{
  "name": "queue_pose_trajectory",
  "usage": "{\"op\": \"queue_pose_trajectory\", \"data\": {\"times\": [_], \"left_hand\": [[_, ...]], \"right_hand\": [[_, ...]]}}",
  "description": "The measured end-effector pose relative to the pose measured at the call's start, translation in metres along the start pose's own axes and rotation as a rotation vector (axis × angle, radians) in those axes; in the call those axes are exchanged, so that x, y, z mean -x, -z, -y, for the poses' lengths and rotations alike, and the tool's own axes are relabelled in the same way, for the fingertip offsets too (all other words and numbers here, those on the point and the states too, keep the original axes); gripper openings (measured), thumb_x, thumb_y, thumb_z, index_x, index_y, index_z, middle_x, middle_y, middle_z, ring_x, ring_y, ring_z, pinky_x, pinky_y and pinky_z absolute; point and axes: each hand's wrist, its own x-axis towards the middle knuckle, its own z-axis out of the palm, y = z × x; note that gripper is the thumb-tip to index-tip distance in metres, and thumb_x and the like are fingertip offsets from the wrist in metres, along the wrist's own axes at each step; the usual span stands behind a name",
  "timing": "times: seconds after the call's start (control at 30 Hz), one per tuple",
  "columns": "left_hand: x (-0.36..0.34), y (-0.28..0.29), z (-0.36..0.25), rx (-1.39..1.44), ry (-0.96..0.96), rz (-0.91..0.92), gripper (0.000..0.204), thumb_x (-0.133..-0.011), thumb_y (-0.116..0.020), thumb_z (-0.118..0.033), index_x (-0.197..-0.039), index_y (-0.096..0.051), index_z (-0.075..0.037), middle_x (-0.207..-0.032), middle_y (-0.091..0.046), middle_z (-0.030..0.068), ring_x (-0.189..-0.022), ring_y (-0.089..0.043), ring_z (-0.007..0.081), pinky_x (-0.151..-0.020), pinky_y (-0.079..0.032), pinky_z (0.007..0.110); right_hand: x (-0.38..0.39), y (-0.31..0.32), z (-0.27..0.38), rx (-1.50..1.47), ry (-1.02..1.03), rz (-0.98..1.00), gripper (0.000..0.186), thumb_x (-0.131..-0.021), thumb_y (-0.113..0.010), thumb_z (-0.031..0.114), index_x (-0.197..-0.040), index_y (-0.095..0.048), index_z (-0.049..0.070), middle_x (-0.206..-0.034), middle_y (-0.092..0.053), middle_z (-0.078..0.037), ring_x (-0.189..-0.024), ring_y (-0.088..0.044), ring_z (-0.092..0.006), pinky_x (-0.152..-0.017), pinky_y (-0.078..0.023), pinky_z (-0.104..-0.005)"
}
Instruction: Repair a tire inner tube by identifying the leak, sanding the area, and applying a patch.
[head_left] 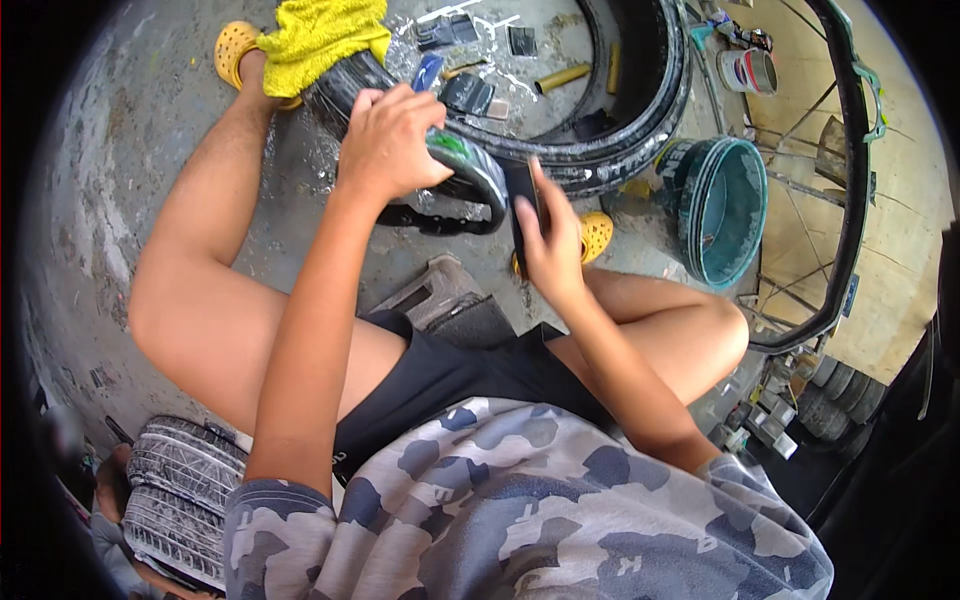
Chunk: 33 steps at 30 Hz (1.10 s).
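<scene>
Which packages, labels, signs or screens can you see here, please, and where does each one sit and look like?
Small can: top right, on the floor near the wheel rim; round, white with red and blue label bands.
Small containers: lower right, beside the right knee; boxy, pale, too small to make out.
Dark flat object: in the right hand; black, slim; no lit screen visible.

We see a yellow cloth [318, 38] over a black tube [440, 165] with a green mark, yellow clogs [232, 47] on a grey floor [130, 130], a teal bucket [722, 205], black shorts [440, 375], a grey-blue camouflage shirt [530, 510] and a black tyre [640, 110].
</scene>
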Motion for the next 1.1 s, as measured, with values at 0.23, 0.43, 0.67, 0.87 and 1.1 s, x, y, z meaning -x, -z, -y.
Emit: {"op": "queue_pose_trajectory", "data": {"times": [0.23,0.43,0.67,0.87,1.1], "left_hand": [[-0.002,-0.001,-0.003,0.034,-0.034,-0.024,0.029,-0.056,-0.073,-0.028,-0.073,-0.059,-0.010,-0.079,-0.060,0.0015,-0.088,-0.059,0.0214,-0.079,-0.039,0.035],[-0.004,-0.004,-0.004,0.049,-0.019,-0.019,0.029,-0.055,-0.074,-0.029,-0.074,-0.062,-0.011,-0.080,-0.063,0.0001,-0.088,-0.059,0.0202,-0.080,-0.039,0.034],[-0.002,0.004,-0.001,0.013,-0.010,0.010,0.031,-0.054,-0.074,-0.029,-0.076,-0.063,-0.010,-0.083,-0.064,0.0007,-0.089,-0.059,0.0198,-0.083,-0.039,0.034],[-0.002,0.002,0.001,0.037,-0.013,0.010,0.029,-0.055,-0.074,-0.031,-0.075,-0.063,-0.013,-0.081,-0.064,0.0005,-0.089,-0.060,0.0199,-0.081,-0.039,0.035],[-0.005,-0.003,-0.002,0.037,-0.017,0.010,0.029,-0.055,-0.074,-0.030,-0.074,-0.063,-0.012,-0.083,-0.064,0.0003,-0.089,-0.059,0.0190,-0.082,-0.038,0.035]], "right_hand": [[-0.084,-0.019,0.036,0.003,0.081,-0.003,0.040,-0.088,-0.060,0.003,-0.128,-0.055,-0.002,-0.105,-0.062,-0.025,-0.101,-0.061,-0.0396,-0.088,-0.047,-0.0412],[0.025,-0.012,-0.002,-0.057,-0.090,-0.144,0.047,-0.090,-0.058,0.001,-0.136,-0.048,-0.004,-0.116,-0.061,-0.023,-0.107,-0.062,-0.0322,-0.096,-0.045,-0.0372],[-0.005,-0.018,0.022,0.052,-0.022,-0.196,0.045,-0.091,-0.056,0.001,-0.136,-0.049,-0.002,-0.115,-0.062,-0.024,-0.103,-0.062,-0.0346,-0.092,-0.046,-0.0385],[-0.050,-0.019,0.027,-0.059,-0.055,-0.101,0.039,-0.091,-0.056,0.002,-0.130,-0.052,-0.004,-0.109,-0.062,-0.024,-0.099,-0.063,-0.0343,-0.089,-0.047,-0.0390],[0.035,-0.016,-0.007,-0.138,-0.106,-0.168,0.043,-0.092,-0.056,0.002,-0.133,-0.050,-0.006,-0.127,-0.059,-0.022,-0.121,-0.057,-0.0326,-0.104,-0.041,-0.0380]]}}
